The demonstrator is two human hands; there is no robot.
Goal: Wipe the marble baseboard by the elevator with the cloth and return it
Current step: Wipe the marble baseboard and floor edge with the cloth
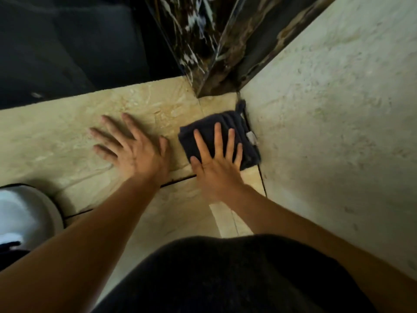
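A folded dark cloth (232, 125) lies flat on the beige marble floor (56, 136), tight against the foot of the pale wall (327, 109) on the right. My right hand (216, 163) presses on the cloth with its fingers spread. To the cloth's left, my left hand (133, 145) rests flat on the floor, fingers spread and holding nothing. A small white tag (251, 136) shows at the cloth's right edge. Dark veined marble trim (203, 41) rises from the corner just beyond the cloth.
A white bucket (27, 213) stands on the floor at the lower left. A dark area (67, 41) fills the upper left beyond the floor slab's edge. My dark clothing (225, 279) fills the bottom centre.
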